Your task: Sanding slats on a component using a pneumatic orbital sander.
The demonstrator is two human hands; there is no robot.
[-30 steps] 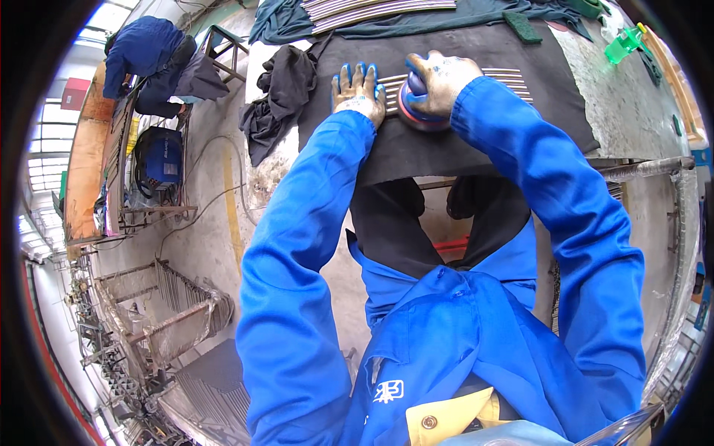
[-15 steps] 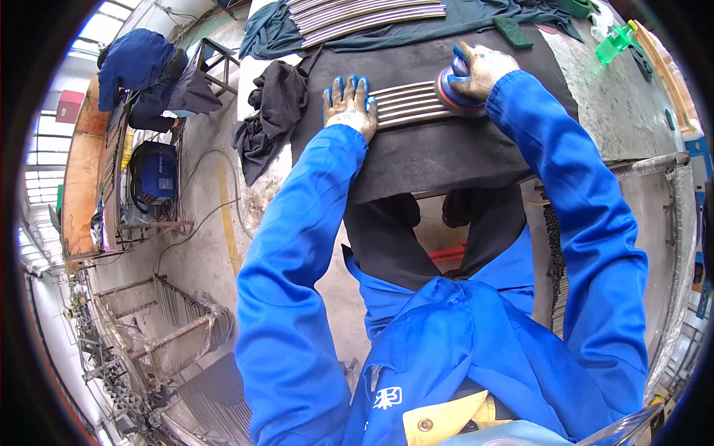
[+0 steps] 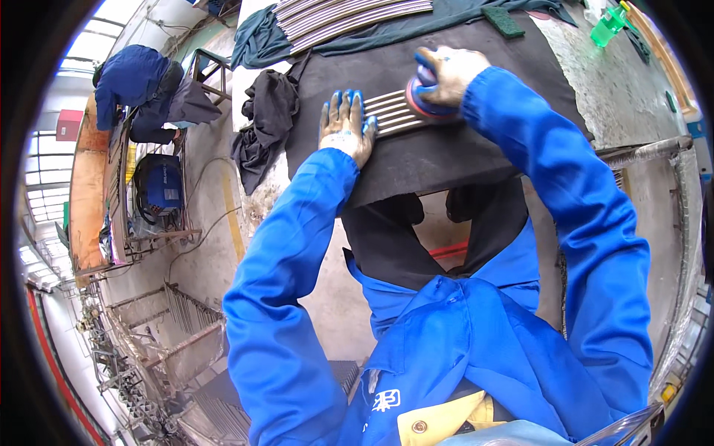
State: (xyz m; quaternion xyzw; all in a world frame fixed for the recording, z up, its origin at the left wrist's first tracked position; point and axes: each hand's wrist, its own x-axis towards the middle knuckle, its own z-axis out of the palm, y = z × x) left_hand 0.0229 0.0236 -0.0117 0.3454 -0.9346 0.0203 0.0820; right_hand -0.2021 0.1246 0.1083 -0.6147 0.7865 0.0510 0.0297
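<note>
My left hand (image 3: 346, 126), in a grey glove with blue fingertips, presses flat on the left end of a row of several slim metal bars (image 3: 390, 111). Its fingers are stretched out. My right hand (image 3: 457, 76), gloved too, is wrapped round a round sander (image 3: 422, 105) with a blue and reddish body, which rests on the bars. The sander and my hand hide the bars' right end. Under them lies a black cloth (image 3: 416, 160) spread over the table.
More metal bars (image 3: 342, 18) lie on a green cloth (image 3: 260, 37) at the far side. A crumpled black cloth (image 3: 271, 111) sits on the left, a green scouring pad (image 3: 503, 22) and a green bottle (image 3: 608, 27) at the far right. Another person (image 3: 134, 82) bends over at the left.
My right hand and the sander have moved left along the bars, nearer my left hand. My left hand stays flat on the bars' end. The view has shifted slightly.
</note>
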